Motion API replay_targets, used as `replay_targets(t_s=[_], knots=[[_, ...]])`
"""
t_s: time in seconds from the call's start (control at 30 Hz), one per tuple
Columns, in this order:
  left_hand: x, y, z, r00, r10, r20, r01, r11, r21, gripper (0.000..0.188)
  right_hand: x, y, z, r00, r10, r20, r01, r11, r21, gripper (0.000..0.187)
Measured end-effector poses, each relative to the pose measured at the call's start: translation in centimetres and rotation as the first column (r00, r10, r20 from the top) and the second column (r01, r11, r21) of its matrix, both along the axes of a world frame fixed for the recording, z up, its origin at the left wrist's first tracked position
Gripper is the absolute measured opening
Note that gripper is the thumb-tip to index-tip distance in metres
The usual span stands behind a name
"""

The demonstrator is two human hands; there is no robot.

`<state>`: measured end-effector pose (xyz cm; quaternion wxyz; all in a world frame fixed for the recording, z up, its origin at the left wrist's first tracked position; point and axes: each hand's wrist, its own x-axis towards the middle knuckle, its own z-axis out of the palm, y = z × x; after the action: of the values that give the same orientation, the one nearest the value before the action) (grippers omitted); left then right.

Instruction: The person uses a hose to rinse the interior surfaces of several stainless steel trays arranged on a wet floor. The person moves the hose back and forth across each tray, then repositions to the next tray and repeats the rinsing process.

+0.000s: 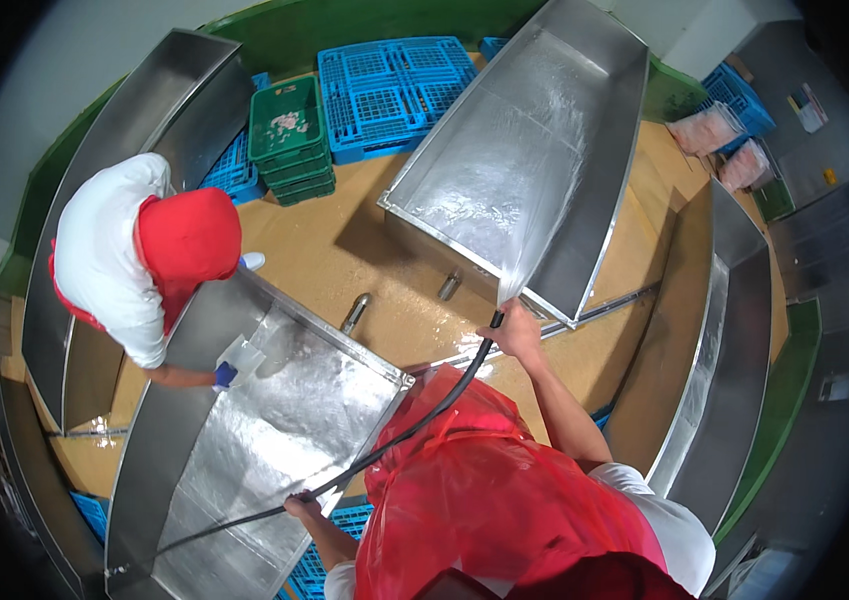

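Note:
My right hand (518,332) grips the front end of a black hose (441,400), its fingers wrapped round it. Water (524,250) fans out from there into a long stainless steel trough (484,160) ahead of me, and its bottom shines wet. Lower down, my left hand (301,504) is closed round the same hose. From that hand the hose runs off to the left over a second steel trough (274,440). A red plastic apron (504,490) covers my front.
A co-worker in a red head cover (189,235) leans over the second trough, a blue-gloved hand (226,374) at a pale scoop-like piece. Green crates (289,150) stand stacked beside blue pallets (394,90). Another steel trough (724,330) lies right; pink-filled bags (706,130) sit far right.

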<state>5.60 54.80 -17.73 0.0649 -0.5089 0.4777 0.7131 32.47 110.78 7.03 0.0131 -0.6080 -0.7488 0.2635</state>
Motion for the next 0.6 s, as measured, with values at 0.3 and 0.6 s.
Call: replay_targets(t_s=[0.3, 0.6], knots=[[0.1, 2.1, 2.7, 1.0, -0.006, 0.007, 0.006, 0.999, -0.037, 0.018, 0.8, 0.4, -0.1, 0.999, 0.027, 0.041, -0.028, 0.999, 0.016, 0.069], [0.9, -0.6, -0.8, 0.987, -0.114, -0.116, 0.108, 0.993, -0.055, 0.011, 0.0, 0.6, -2.2, 0.996, 0.082, 0.015, -0.083, 0.995, 0.055, 0.07]])
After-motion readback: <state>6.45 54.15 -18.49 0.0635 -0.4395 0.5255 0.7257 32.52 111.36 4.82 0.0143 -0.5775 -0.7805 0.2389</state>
